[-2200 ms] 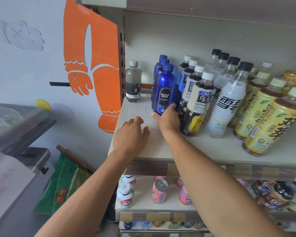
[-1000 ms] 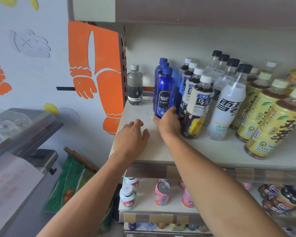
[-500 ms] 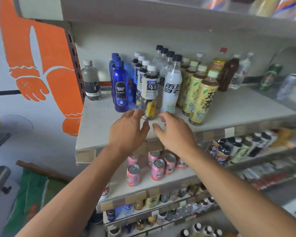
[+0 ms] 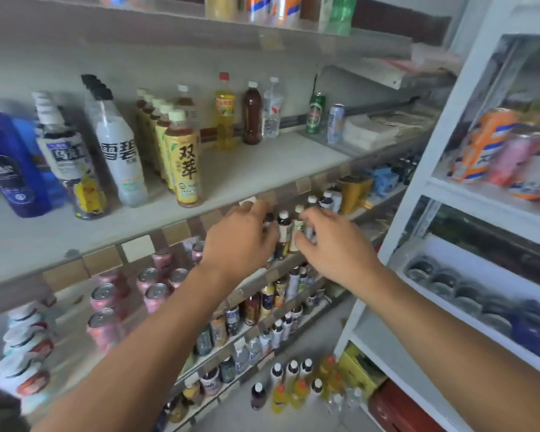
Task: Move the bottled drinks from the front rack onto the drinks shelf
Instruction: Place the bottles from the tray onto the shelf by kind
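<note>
We hold both hands out in front of the shelving, empty. Our left hand (image 4: pixel 240 241) hangs with its fingers loosely curled and grips nothing, just below the front edge of the drinks shelf (image 4: pixel 262 169). Our right hand (image 4: pixel 334 244) is beside it, fingers slack and spread apart, holding nothing either. Between the two hands we see small dark bottles (image 4: pixel 283 232) standing on the shelf below; whether our fingertips touch them we cannot tell through the blur.

On the drinks shelf the bottled drinks stand in rows: a blue bottle (image 4: pixel 10 169) at the far left, a dark tea bottle (image 4: pixel 69 163) next, a white bottle (image 4: pixel 119 151), then a row of yellow-labelled tea bottles (image 4: pixel 183 160). Farther back stand a yellow bottle (image 4: pixel 225 113) and a brown one (image 4: pixel 252 115), with a green can (image 4: pixel 316 113) near them. A white rack (image 4: pixel 418 188) with cans rises at our right
</note>
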{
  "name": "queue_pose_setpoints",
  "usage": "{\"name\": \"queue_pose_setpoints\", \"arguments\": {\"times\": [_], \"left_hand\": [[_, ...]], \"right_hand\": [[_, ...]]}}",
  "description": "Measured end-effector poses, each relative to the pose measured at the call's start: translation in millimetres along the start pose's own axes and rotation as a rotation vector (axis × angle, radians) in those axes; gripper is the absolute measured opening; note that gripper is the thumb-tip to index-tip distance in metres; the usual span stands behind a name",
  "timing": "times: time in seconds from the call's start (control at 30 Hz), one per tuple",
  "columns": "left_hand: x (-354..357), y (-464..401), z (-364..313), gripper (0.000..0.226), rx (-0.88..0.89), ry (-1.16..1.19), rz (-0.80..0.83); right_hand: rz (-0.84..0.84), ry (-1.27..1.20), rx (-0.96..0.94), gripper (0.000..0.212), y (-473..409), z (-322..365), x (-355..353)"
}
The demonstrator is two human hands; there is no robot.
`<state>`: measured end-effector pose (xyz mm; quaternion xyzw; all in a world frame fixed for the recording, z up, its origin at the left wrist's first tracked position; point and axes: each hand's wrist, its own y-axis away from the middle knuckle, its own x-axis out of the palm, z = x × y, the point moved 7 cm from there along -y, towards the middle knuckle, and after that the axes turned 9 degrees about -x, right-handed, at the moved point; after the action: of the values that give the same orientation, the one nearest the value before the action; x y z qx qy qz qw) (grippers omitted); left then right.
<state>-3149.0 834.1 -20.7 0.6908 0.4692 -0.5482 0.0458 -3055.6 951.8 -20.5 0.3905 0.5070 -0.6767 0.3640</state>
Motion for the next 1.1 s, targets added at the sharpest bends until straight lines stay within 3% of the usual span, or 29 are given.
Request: {"name": "queue_pose_setpoints", "arguments": {"times": [0.27, 0.53, 0.67, 0.77, 0.87, 1.1], "left_hand": [[106.7, 14.0, -125.8, 0.033, 0.137, 0.081, 0.219], [188.1, -13.5, -209.0, 0.035, 0.289, 0.195, 0.347], [221.3, -33.2, -233.7, 0.031, 0.365, 0.229, 0.396], [241.9, -47.6, -247.1, 0.031, 0.414, 0.247, 0.441], [263.5, -54.2, -255.3, 0.028, 0.459, 0.26, 0.496], [313.3, -56.8, -265.3, 0.031, 0.476, 0.255, 0.626]], "right_hand": [[0.065, 0.016, 0.277, 0.034, 101.5, -137.2, -12.2], [0.041, 0.056, 0.465, 0.029, 128.7, -223.3, -19.5], [0.061, 0.081, 0.581, 0.026, 130.2, -260.6, -18.5], [0.084, 0.111, 0.645, 0.038, 130.4, -284.5, -13.0], [0.1, 0.129, 0.754, 0.023, 142.2, -303.2, -5.7], [0.168, 0.1, 0.972, 0.023, 188.9, -345.1, 24.8]]}}
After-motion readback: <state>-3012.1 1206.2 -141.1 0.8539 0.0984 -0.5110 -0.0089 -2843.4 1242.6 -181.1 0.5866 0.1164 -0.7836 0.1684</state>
